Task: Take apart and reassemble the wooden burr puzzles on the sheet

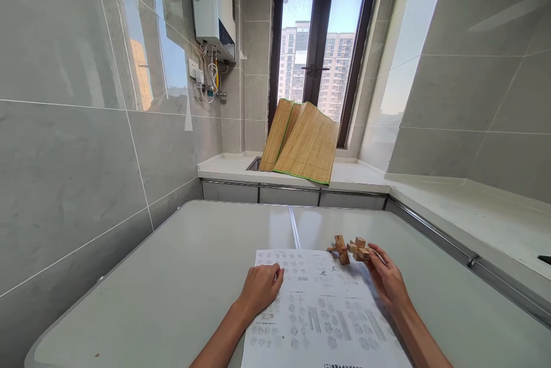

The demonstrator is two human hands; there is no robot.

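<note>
While unreadable, printed sheet [321,305] under left hand [259,286].

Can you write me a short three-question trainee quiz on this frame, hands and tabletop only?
1. True or false: the left hand rests on the printed sheet.
2. What does the right hand touch? A) the bamboo mat B) the wooden puzzle C) the window handle
3. Fill in: the bamboo mat leans against the ____.

Key:
1. True; it lies on the sheet's left edge, on the table.
2. B; its fingertips are on the wooden puzzle at the sheet's top right corner.
3. Window, behind the counter.
</note>
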